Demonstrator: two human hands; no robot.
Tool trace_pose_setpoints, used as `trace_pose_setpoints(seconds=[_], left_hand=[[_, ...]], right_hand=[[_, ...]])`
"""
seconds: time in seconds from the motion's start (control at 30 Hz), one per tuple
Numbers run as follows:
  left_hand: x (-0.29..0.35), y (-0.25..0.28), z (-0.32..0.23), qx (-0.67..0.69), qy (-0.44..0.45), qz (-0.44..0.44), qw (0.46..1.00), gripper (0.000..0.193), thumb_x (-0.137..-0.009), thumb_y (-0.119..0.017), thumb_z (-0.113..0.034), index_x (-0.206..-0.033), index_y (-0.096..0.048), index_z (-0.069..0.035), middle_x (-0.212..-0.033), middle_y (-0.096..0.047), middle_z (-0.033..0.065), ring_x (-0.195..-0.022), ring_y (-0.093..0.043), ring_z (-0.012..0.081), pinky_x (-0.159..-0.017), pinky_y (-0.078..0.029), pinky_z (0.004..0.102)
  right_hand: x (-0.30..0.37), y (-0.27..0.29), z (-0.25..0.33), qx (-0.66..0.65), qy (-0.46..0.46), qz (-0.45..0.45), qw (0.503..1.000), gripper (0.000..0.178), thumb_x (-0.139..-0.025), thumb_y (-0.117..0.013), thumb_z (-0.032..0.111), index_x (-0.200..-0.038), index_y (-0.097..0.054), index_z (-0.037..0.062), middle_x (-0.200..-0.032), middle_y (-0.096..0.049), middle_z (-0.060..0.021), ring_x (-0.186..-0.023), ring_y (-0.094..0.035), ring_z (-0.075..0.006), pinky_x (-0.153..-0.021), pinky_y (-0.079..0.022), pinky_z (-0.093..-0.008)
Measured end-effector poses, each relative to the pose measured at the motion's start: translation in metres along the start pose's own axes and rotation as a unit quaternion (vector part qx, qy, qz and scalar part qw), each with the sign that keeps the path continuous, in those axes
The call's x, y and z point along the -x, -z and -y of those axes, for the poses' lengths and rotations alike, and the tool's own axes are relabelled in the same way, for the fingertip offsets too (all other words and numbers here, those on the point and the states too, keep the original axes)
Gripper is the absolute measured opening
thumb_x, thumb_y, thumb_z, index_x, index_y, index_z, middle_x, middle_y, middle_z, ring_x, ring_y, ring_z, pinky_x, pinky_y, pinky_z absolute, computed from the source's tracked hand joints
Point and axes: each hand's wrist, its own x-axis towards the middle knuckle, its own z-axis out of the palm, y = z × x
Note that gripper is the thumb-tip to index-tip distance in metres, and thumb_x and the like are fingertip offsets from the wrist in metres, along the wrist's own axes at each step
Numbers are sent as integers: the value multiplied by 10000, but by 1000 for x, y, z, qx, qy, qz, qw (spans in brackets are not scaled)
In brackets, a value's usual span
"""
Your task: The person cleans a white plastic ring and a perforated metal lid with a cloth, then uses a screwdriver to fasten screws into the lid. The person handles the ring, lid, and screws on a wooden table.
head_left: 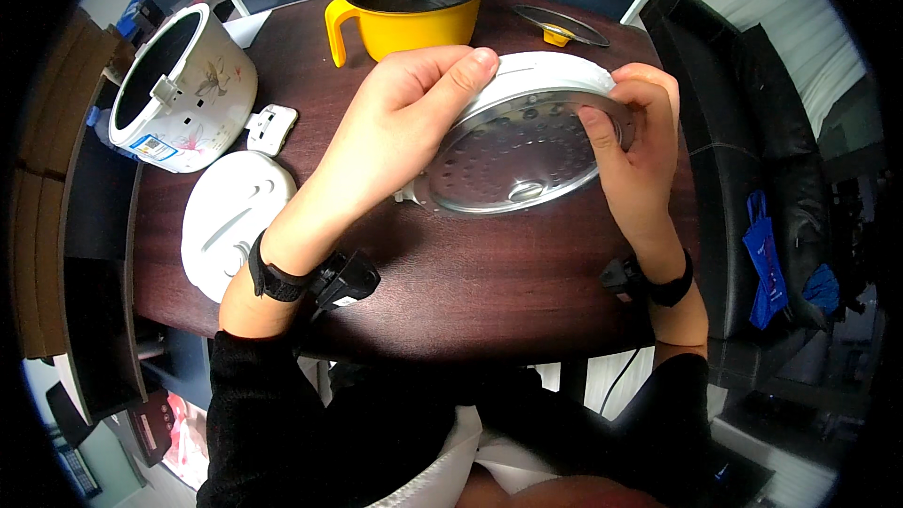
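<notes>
Above the table, a round rice cooker lid (pixel 527 152) with a white rim and a shiny, dimpled metal inner face is tilted toward me. My left hand (pixel 414 99) is closed on its white rim at the upper left, thumb along the edge. On the other side my right hand (pixel 644 136) grips the rim, its thumb on the metal face and its fingers curled behind. The white, flower-patterned rice cooker body (pixel 209 99) stands open at the far left. A white oval cover (pixel 235 216) lies near my left forearm.
Behind the lid stands a yellow pot (pixel 414 33) with a side handle and black inside. A glass pot lid with a yellow knob (pixel 557 36) lies at the back right. The dark wood table (pixel 470 292) meets a black sofa (pixel 720 160) on the right.
</notes>
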Motion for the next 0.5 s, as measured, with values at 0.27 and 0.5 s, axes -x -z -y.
trace_pose_setpoints(seconds=[0.27,0.5], left_hand=[[0,-2,-1,-55,-14,18,998,334,-837,-714,-302,-985,-658,-8,-769,-648,25,-692,-602,80,-613,-475,229],[0,1,-4,-135,2,43,990,323,-823,-732,-154,-1066,-610,21,-909,-656,25,-809,-603,77,-726,-485,218]], right_hand=[[6,-6,-4,0,-12,-14,1000,379,-772,-743,67,-1035,-471,54,-1089,-443,-106,-996,-495,-221,-846,-447,-315],[8,-9,-4,10,-14,-10,1000,388,-764,-748,61,-1036,-471,55,-1115,-429,-115,-1028,-488,-234,-857,-444,-321]])
